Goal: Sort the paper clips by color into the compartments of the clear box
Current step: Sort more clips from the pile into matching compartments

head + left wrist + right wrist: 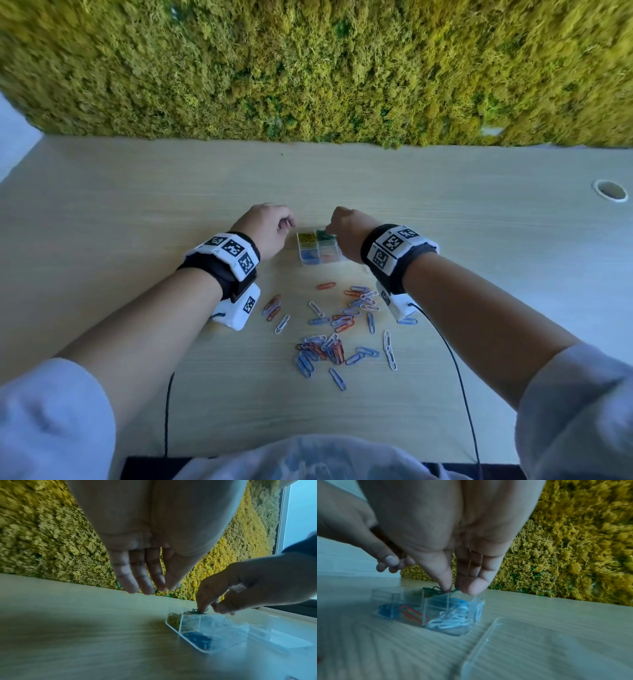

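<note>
The right hand (453,540) is at the drop-off: its thumb tip presses the green clips (435,590) heaped in a far compartment of the clear box (334,256) at mid-table, fingers straight, pinching nothing visible. The left hand (150,540) hovers slack and empty by the box's left end. Next, I judge, a hand must pinch one clip free of the tangled loose clips (339,339) toward the table's near edge.

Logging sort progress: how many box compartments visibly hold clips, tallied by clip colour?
Yellow clips: 1
Green clips: 1
Blue clips: 1
Red clips: 1
White clips: 1
Total: 5 compartments; any other is too blurred to tell.
</note>
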The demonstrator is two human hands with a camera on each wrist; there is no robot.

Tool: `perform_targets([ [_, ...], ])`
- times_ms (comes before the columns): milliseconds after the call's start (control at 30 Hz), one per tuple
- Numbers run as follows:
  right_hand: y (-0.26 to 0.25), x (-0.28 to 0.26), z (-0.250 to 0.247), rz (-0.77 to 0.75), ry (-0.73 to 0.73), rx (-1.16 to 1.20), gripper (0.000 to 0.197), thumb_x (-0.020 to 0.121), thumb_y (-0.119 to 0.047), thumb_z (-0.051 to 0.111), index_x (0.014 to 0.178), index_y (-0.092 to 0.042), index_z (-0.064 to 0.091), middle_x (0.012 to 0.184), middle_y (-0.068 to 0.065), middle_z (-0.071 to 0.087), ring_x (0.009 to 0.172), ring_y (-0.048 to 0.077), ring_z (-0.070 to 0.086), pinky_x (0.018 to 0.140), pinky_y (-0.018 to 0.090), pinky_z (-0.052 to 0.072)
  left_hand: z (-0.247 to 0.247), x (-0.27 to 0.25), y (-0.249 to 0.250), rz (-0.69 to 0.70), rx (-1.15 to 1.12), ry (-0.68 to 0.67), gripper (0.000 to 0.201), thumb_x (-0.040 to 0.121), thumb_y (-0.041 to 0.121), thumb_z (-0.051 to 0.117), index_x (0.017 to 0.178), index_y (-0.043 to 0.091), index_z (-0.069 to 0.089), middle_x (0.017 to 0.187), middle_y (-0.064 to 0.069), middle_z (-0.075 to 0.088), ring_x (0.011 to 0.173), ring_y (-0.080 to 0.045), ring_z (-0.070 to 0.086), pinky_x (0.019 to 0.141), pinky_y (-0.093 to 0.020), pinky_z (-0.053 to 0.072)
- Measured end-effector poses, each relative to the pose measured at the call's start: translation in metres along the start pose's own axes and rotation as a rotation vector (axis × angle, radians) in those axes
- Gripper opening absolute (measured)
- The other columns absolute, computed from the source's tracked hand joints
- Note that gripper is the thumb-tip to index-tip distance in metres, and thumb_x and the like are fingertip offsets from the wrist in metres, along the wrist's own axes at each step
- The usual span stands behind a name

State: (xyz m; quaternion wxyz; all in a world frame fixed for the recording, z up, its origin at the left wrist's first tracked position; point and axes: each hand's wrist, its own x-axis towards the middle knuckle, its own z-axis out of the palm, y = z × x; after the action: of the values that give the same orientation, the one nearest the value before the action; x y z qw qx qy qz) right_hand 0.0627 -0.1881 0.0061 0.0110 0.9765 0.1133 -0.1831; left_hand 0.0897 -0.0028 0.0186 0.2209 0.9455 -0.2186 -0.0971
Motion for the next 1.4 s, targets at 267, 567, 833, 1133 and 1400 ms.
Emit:
perform_targets([
  [267, -0.005, -0.008, -0.005, -0.027, 0.051, -0.014, 0.048, 0.09, 0.002, 0.041, 0.134, -0.017, 0.051, 0.132, 0.006, 0.048, 0.117, 0.024, 0.047, 0.091, 0.035, 0.051, 0.009, -0.036, -0.005, -0.059, 0.065, -0.13, 0.018, 0.091, 0.02, 0.056, 0.107, 0.021, 0.064, 0.106, 0.0, 0.062, 0.091, -0.016, 0.056, 0.076, -0.024, 0.041],
  [567, -0.016, -0.015, -0.002, 0.004, 0.063, 0.037, 0.046, 0.087, 0.001, 0.04, 0.128, -0.014, 0.054, 0.125, 0.007, 0.048, 0.116, 0.025, 0.045, 0.089, 0.038, 0.05, 0.015, -0.056, -0.004, -0.095, 0.251, -0.311, 0.009, 0.087, 0.024, 0.061, 0.094, 0.02, 0.066, 0.099, 0.004, 0.057, 0.101, -0.019, 0.056, 0.081, -0.029, 0.044],
  [833, -0.041, -0.039, 0.015, -0.102, 0.016, 0.141, 0.031, 0.09, -0.01, 0.05, 0.114, -0.021, 0.067, 0.12, 0.002, 0.064, 0.108, 0.022, 0.061, 0.091, 0.035, 0.053, 0.019, -0.058, -0.005, -0.079, 0.299, -0.317, 0.019, 0.082, 0.038, 0.067, 0.084, 0.02, 0.074, 0.097, 0.004, 0.06, 0.095, -0.02, 0.059, 0.071, -0.026, 0.042],
  [1133, -0.056, -0.05, 0.027, -0.027, -0.031, 0.026, 0.032, 0.095, -0.012, 0.047, 0.121, -0.023, 0.062, 0.118, 0.006, 0.061, 0.102, 0.026, 0.062, 0.081, 0.034, 0.054, 0.018, -0.06, -0.002, -0.068, 0.318, -0.303, 0.012, 0.074, 0.019, 0.065, 0.071, 0.019, 0.077, 0.09, 0.002, 0.07, 0.081, -0.02, 0.064, 0.064, -0.024, 0.044],
  [1400, -0.044, -0.052, 0.019, 0.023, 0.014, 0.249, 0.029, 0.09, -0.012, 0.048, 0.111, -0.021, 0.066, 0.11, -0.001, 0.067, 0.097, 0.018, 0.064, 0.078, 0.024, 0.052, 0.011, -0.06, -0.004, -0.13, 0.092, -0.312, 0.009, 0.08, 0.028, 0.071, 0.073, 0.023, 0.07, 0.084, 0.01, 0.065, 0.081, -0.009, 0.058, 0.069, -0.022, 0.043],
])
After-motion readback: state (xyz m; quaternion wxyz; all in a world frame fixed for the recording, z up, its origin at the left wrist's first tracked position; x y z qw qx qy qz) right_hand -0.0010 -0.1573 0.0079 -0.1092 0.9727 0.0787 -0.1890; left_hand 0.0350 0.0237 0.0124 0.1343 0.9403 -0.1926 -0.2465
